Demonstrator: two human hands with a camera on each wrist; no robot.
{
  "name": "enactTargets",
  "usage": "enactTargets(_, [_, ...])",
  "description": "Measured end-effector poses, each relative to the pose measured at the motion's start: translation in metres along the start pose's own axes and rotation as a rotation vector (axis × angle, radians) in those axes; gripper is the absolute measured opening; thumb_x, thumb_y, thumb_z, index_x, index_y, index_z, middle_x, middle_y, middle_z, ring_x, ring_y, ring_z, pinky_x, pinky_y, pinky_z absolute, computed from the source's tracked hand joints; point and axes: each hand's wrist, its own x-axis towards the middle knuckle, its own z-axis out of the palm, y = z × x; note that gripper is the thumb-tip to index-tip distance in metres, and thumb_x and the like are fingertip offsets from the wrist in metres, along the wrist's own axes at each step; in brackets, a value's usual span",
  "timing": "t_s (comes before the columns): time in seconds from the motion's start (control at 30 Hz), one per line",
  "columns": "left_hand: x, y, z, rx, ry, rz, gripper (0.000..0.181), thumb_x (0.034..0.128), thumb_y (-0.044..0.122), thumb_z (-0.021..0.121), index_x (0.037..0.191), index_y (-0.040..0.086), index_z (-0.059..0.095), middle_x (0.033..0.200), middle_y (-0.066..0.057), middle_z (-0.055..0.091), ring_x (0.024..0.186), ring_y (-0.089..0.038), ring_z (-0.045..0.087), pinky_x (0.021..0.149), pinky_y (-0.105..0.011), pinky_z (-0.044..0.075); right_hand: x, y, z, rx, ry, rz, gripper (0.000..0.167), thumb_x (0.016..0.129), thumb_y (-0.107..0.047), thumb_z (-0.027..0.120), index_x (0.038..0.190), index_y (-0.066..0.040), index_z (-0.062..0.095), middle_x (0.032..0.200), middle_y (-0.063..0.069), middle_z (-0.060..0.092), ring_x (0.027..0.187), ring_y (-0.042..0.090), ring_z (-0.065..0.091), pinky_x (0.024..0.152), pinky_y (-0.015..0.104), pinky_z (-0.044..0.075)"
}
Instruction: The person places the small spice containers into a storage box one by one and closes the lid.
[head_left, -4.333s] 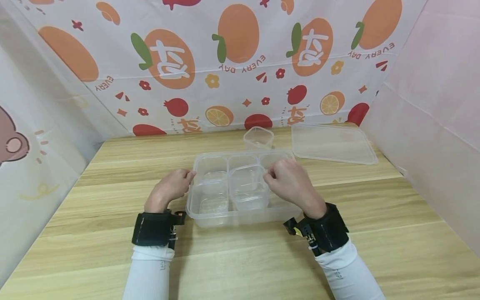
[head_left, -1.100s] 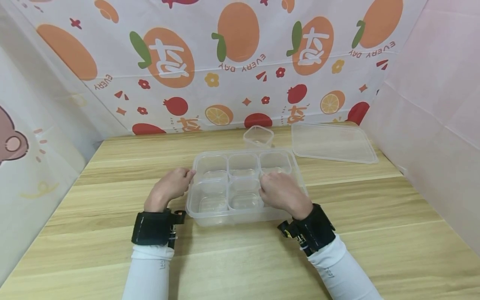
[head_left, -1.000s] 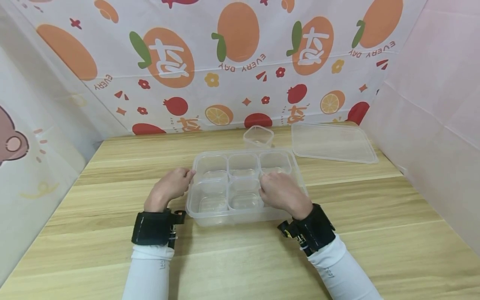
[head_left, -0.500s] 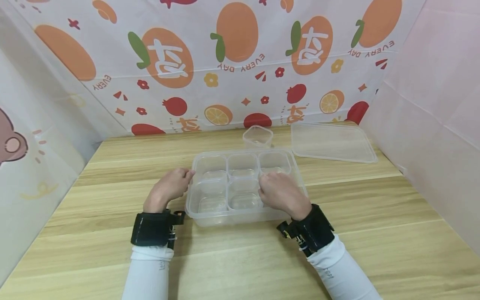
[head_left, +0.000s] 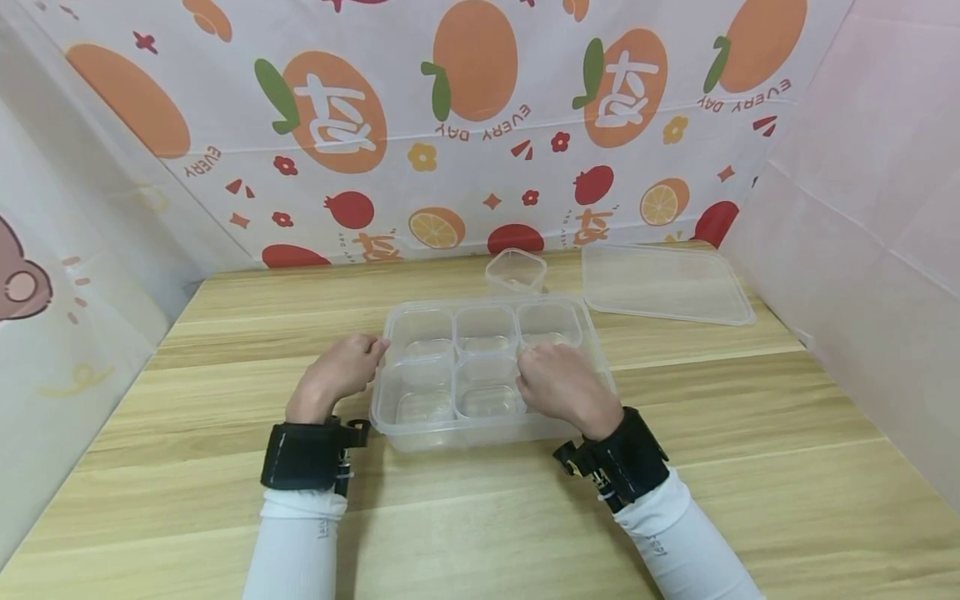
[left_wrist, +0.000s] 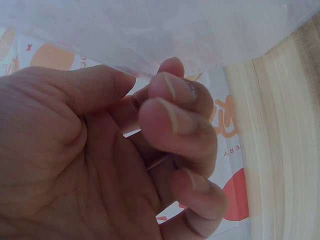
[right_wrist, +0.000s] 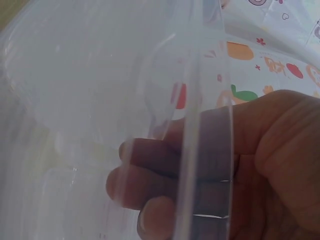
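A large clear plastic food container (head_left: 472,437) sits on the table with several small clear boxes in it, two rows deep. My left hand (head_left: 339,377) pinches its left rim between thumb and fingers; the left wrist view shows the fingertips (left_wrist: 172,90) at the plastic edge. My right hand (head_left: 564,385) is over the container's front right part, its fingers curled at the right side of the front middle small box (head_left: 489,400). In the right wrist view its fingers (right_wrist: 145,187) show through clear walls. The hand hides much of the front right slot.
Another small clear box (head_left: 516,273) stands on the table behind the container. To its right lies a flat clear lid (head_left: 663,283). A fruit-print cloth (head_left: 480,183) hangs at the table's back edge, with pale cloths at both sides.
Over four seconds ago my right hand held the small box raised and tilted; now it sits in the front middle slot and the hand is lower and nearer. Little moved in the last second.
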Motion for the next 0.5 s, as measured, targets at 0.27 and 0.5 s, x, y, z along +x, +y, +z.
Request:
enactTargets(0.27, [0.0, 0.0, -0.002, -0.003, -0.007, -0.011, 0.046, 0.1129, 0.026, 0.03, 0.128, -0.009, 0.054, 0.084, -0.01, 0.052, 0.075, -0.023, 0.051, 0.062, -0.036, 0.041, 0.002, 0.0, -0.005, 0.01, -0.035, 0.039, 0.035, 0.094, -0.003, 0.06, 0.063, -0.012, 0.047, 0.059, -0.005, 0.035, 0.051, 0.011, 0.036, 0.047, 0.023, 0.028])
enactTargets(0.5, [-0.001, 0.002, -0.002, -0.003, -0.011, -0.019, 0.046, 0.1127, 0.026, 0.031, 0.129, -0.01, 0.054, 0.088, -0.012, 0.054, 0.078, -0.025, 0.053, 0.064, -0.037, 0.043, -0.003, 0.007, -0.026, 0.084, -0.05, 0.18, 0.051, 0.101, -0.022, 0.062, 0.054, -0.015, 0.043, 0.054, -0.006, 0.031, 0.048, 0.011, 0.034, 0.047, 0.025, 0.025])
